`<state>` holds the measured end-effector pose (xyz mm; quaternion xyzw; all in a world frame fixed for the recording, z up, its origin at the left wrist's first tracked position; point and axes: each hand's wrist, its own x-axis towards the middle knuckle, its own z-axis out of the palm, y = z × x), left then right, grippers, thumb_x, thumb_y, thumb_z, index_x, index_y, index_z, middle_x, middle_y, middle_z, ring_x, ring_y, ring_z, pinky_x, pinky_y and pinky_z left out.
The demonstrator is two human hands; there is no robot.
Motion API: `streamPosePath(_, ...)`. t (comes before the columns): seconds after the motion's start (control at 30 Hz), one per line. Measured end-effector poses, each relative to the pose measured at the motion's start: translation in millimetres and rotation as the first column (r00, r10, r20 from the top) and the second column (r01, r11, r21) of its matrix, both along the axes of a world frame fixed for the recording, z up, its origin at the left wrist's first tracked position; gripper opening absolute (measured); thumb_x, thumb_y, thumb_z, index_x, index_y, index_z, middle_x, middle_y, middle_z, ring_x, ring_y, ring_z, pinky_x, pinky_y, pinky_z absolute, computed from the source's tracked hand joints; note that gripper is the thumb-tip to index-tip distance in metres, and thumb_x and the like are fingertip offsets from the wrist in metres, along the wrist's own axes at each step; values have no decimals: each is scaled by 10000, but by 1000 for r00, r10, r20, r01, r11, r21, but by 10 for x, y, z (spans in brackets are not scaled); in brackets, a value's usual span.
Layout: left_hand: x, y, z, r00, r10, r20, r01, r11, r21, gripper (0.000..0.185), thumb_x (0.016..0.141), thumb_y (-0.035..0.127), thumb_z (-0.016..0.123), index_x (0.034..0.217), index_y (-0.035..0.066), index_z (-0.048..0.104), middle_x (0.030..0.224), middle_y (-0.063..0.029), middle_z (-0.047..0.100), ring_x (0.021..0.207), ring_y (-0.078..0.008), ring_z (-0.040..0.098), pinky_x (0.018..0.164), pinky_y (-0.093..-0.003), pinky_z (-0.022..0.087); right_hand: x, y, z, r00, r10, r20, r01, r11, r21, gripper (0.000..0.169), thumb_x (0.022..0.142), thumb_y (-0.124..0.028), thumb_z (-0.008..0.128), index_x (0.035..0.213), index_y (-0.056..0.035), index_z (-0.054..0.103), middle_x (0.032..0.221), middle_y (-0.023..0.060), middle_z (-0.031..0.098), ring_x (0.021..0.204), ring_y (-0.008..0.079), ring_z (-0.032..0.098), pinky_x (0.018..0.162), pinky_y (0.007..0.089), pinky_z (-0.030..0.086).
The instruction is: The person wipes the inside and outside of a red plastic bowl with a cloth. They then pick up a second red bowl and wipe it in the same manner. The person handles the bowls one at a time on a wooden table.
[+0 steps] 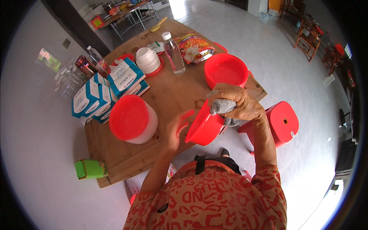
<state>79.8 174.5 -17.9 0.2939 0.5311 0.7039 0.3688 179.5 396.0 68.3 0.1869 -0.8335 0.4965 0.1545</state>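
My right hand (243, 100) is closed around a bunched grey knit cloth (224, 107), pressed at the upper rim of a red plastic basin (205, 130). That basin is tilted steeply on its side at the table's near edge. Whether my fingers also grip its rim is hidden. My left hand (174, 130) is just left of the basin, fingers apart and holding nothing. Beyond my right hand a second red basin (226, 69) stands upright. To the left of my left hand is a whitish tub with a red top (129, 118).
Several tissue packs (125, 76) are stacked on the wooden table (178, 95) at left. Further back are stacked white bowls (147, 61), a clear bottle (174, 56) and a food packet (195, 47). A red stool (283, 123) stands at right; a green bin (90, 169) is at the near-left corner.
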Motion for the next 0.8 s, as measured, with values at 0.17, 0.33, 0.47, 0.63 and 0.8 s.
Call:
streamPosePath(0.17, 146, -73, 524, 863, -227, -451, 127, 962, -241, 368, 884, 200, 637, 1191, 20, 542, 1032, -58, 611, 890, -116, 576, 759, -291, 483, -141, -105, -76, 999, -51, -19, 51, 999, 11, 474, 642, 19, 676, 1106, -31, 589, 1014, 88, 573, 969, 245, 567, 847, 360, 459)
streamPosePath(0.33, 164, 34, 569, 967, 127, -223, -143, 988, -57, 204, 875, 161, 654, 1002, 1, 641, 849, -2, 640, 771, -64, 565, 688, -234, 463, -206, -275, -161, 856, -508, -99, 439, 815, -379, 472, 674, 42, 620, 1136, -46, 575, 1072, 117, 571, 1042, 268, 549, 918, 371, 443)
streamPosePath(0.47, 114, 32, 436, 970, 147, -191, -156, 987, -34, 201, 870, 155, 659, 1005, 7, 640, 874, -2, 642, 789, -72, 576, 700, -231, 468, -237, -454, -266, 685, -699, -207, 685, 714, -145, 476, 702, -135, 705, 1154, -60, 574, 1135, 161, 543, 1045, 345, 516, 917, 451, 428)
streamPosePath(0.63, 22, 51, 237, 944, 208, -256, -201, 978, 56, 199, 862, 163, 674, 981, 9, 635, 886, 5, 632, 815, -66, 563, 712, -239, 474, -162, -786, -417, 718, -555, -421, 659, 736, 154, 522, 776, -414, 652, 1177, -84, 595, 1245, 180, 484, 1024, 382, 456, 880, 465, 424)
streamPosePath(0.8, -40, 6, 131, 937, 156, -313, -139, 987, 76, 201, 863, 162, 674, 986, 9, 630, 863, 8, 624, 810, -63, 549, 699, -248, 472, -166, -891, -422, 679, -477, -557, 652, 741, 161, 467, 735, -281, 698, 1161, -114, 606, 1148, 70, 587, 943, 319, 499, 852, 416, 437)
